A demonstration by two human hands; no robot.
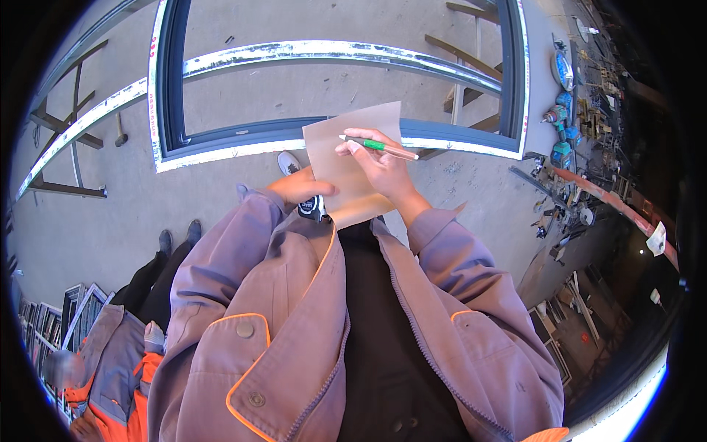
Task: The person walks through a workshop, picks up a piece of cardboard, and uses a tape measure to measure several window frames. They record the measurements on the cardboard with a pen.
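Observation:
A brown sheet of paper or thin card [353, 166] lies before my chest, its upper part over the near rail of a dark window frame [265, 138]. My left hand [302, 187] holds the sheet at its left edge, thumb on top. A tape measure [313, 209] shows just below that hand; whether the hand also holds it cannot be told. In my right hand [378, 157] is a pen [381, 146] with a green band, its pale end towards the upper left, above the sheet. The frame has white protective film along its outer edges.
Film-covered rails [88, 124] on dark supports carry the frame. A mallet [120, 132] stands on the floor at left. A person [119, 353] in a grey and orange jacket is at lower left. Cordless drills [558, 119] and many tools lie at right, beside a red bar [613, 207].

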